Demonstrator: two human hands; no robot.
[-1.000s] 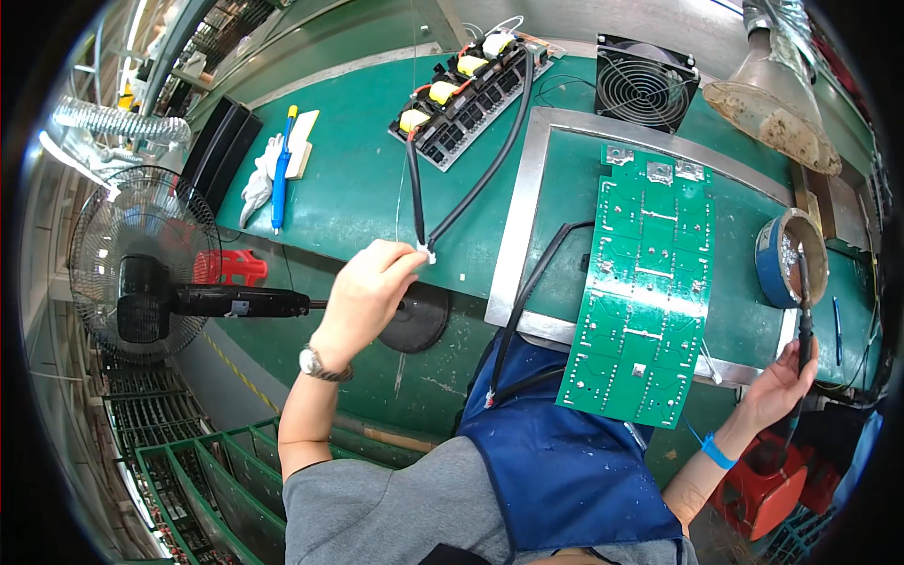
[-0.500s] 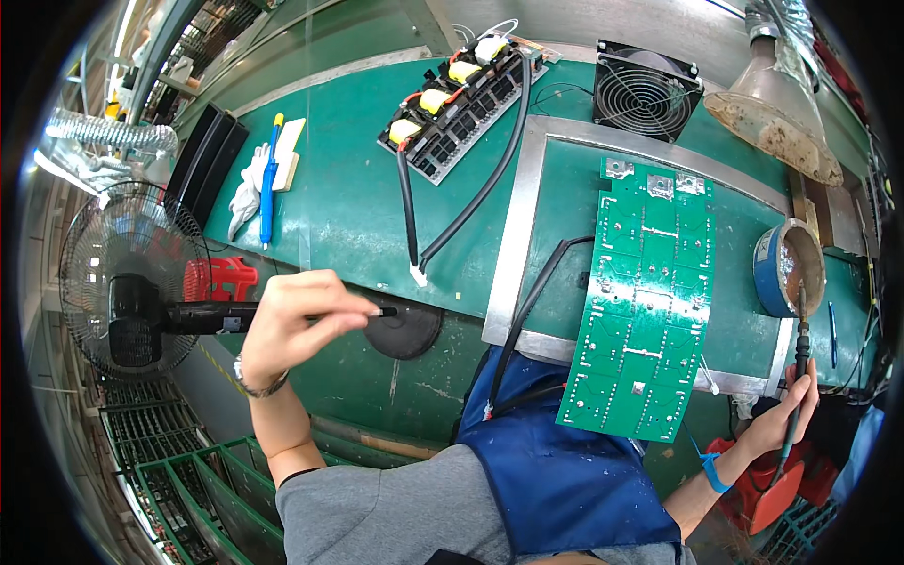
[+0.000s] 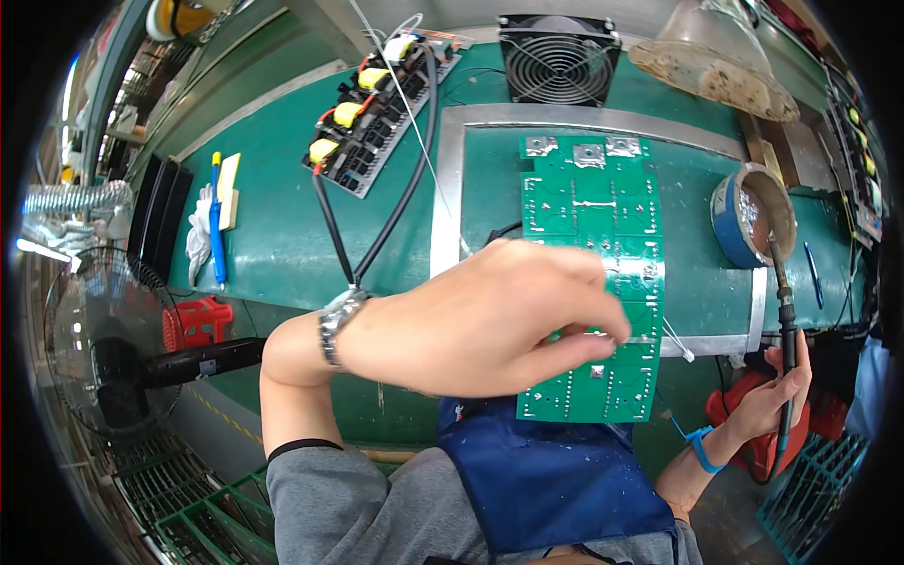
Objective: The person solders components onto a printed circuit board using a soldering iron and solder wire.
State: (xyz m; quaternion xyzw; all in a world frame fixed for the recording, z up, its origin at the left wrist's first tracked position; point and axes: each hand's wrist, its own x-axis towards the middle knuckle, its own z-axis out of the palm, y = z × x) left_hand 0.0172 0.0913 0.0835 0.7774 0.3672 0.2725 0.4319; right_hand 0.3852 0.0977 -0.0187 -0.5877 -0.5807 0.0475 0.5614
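Observation:
My left hand (image 3: 490, 325), with a metal watch on its wrist, reaches across the lower part of a long green circuit board (image 3: 593, 217). Its fingertips are pinched over the board's right edge on a thin pale wire (image 3: 676, 341), which pokes out beyond them. The hand hides the middle of the board. My right hand (image 3: 767, 395) is low at the right, closed around the handle of a soldering iron (image 3: 786, 311). The iron points up with its tip at a blue round pot (image 3: 730, 221) of silvery metal.
A second board with yellow parts (image 3: 377, 113) and black cables (image 3: 386, 217) lies at the back left. Behind are a black square fan (image 3: 557, 58) and a dirty glass dome (image 3: 716, 66). A blue pen (image 3: 217, 226), white glove (image 3: 198, 240), red block (image 3: 198, 322) and floor fan (image 3: 94, 348) are left.
My left hand left the table's front left edge and swung right, over the green board. My right hand still holds the iron by the pot.

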